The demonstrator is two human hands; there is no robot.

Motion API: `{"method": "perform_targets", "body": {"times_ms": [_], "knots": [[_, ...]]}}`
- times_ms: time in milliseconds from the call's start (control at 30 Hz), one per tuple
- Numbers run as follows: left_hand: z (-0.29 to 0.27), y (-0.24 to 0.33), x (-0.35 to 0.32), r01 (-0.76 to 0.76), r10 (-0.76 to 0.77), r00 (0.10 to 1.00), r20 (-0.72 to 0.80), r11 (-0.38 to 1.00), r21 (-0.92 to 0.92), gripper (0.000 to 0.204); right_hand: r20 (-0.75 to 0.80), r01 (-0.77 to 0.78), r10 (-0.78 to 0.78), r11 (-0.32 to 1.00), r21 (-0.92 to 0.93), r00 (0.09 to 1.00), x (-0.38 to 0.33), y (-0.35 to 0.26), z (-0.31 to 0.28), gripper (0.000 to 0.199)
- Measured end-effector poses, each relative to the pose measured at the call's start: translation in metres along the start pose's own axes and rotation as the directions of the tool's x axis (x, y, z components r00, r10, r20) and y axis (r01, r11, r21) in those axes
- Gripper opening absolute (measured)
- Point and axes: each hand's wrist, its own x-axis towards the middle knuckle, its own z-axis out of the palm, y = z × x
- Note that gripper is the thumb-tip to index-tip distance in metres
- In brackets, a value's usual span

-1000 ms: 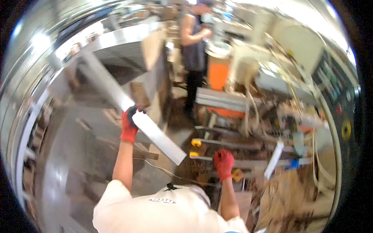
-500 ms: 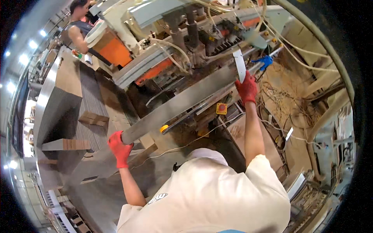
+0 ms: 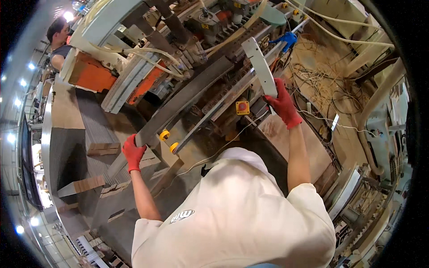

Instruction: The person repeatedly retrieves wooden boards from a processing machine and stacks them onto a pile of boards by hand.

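From the head view, the left hand (image 3: 133,153) (red-gloved) grips the near end of a long grey board (image 3: 187,96) lying along the machine bed (image 3: 232,89). The right hand (image 3: 283,105) clasps a white strip (image 3: 260,67) at the bed's right edge.

Bright ceiling lamps (image 3: 10,137) glare along the left rim; strong fisheye bending, slight blur.

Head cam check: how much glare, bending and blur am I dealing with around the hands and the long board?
Head view: ceiling lamps flare at the dark left rim; fisheye bows the long board and machine; both red-gloved hands, left hand and right hand, are evenly lit and fairly sharp; detail softens toward the rim.
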Motion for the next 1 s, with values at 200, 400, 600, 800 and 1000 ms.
{"method": "perform_targets", "body": {"times_ms": [200,400,600,800,1000], "knots": [[0.010,0.000,0.016,0.115,-0.115,0.993,-0.008,0.993,-0.013,0.056,-0.034,0.102,-0.167,0.739,-0.666,0.985,0.000,-0.021,0.021,0.070],[0.006,-0.006,0.034,0.136,-0.135,0.991,-0.019,0.988,0.069,0.056,0.047,0.102,-0.118,0.511,-0.854,0.992,0.014,-0.035,0.048,0.071],[0.007,-0.015,0.047,0.128,-0.128,0.991,0.031,0.992,0.009,0.053,0.136,0.151,-0.067,0.403,-0.903,0.988,0.038,-0.044,0.063,0.074],[-0.001,-0.001,0.049,0.131,-0.131,0.990,0.055,0.991,0.007,0.053,0.149,0.106,0.088,0.378,-0.920,0.985,0.056,-0.060,0.065,0.071],[0.003,-0.003,0.048,0.122,-0.128,0.991,0.046,0.986,0.115,0.057,0.156,0.121,0.065,0.372,-0.920,0.986,0.064,-0.051,0.065,0.073]]}}
